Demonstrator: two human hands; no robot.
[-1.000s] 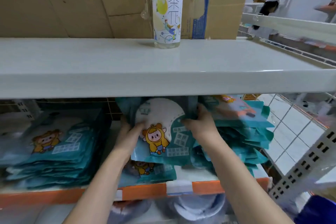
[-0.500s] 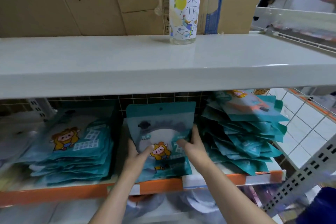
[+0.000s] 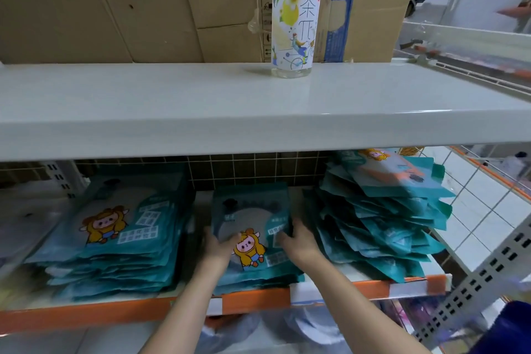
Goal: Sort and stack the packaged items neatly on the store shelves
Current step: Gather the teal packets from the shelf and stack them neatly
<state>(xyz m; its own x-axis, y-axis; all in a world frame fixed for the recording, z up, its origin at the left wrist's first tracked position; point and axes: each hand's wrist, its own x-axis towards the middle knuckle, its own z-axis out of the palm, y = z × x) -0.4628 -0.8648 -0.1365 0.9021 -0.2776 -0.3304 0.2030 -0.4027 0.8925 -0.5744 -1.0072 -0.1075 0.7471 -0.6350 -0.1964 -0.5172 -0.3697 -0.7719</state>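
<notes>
A: Far left, lower shelf (image 3: 71, 315). What do you have?

B: A tall pile of teal packets, the left stack (image 3: 115, 241), lying flat; top one shows a yellow cartoon figure. It sits well apart from your hands. Picture is smeared there, so the small print is unreadable.

A: Moving in. Your left hand (image 3: 219, 243)?

B: It lies on the left edge of the middle packet (image 3: 251, 227), thumb over the front face, the other fingers around the edge. Gripping it, as far as the blur allows.

A: And the packet itself?

B: Teal, pale round window, the same yellow figure. It tops a low middle pile at the front of the lower shelf, between the two larger stacks, leaning a little toward the back.

A: Your right hand (image 3: 300, 241)?

B: Clamped on the packet's right edge, fingers curled over the front, wrist just beside the right stack (image 3: 379, 218).

A: That stack?

B: High, untidy, corners fanning out every way, nearly reaching the upper shelf (image 3: 172, 100).

A: Above?

B: One clear bottle (image 3: 294, 26) with a printed label, upright toward the right, cardboard boxes (image 3: 129, 6) behind it.
</notes>
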